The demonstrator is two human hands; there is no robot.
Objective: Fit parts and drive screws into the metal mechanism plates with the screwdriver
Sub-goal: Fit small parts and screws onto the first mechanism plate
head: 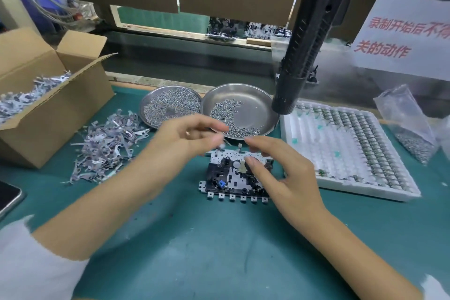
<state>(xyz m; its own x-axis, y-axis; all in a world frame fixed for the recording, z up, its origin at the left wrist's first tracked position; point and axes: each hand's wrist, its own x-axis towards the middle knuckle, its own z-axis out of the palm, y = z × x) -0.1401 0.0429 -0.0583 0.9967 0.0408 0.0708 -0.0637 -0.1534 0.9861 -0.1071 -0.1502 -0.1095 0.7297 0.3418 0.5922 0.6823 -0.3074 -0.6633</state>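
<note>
Above the mechanism plate [235, 178], both hands (fingers loosely curled): left hand [187, 136], right hand [280, 168].

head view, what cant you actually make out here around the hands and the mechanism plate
- Left hand: fingertips motion-blurred; whether they pinch a small part cannot be told.
- Right hand: covers the right part of the mechanism plate; whether it touches the plate is unclear.
- Screwdriver: its top is cut off by the upper frame edge; no bit is visible.
- Screws in the right dish: too small to tell type.
</note>
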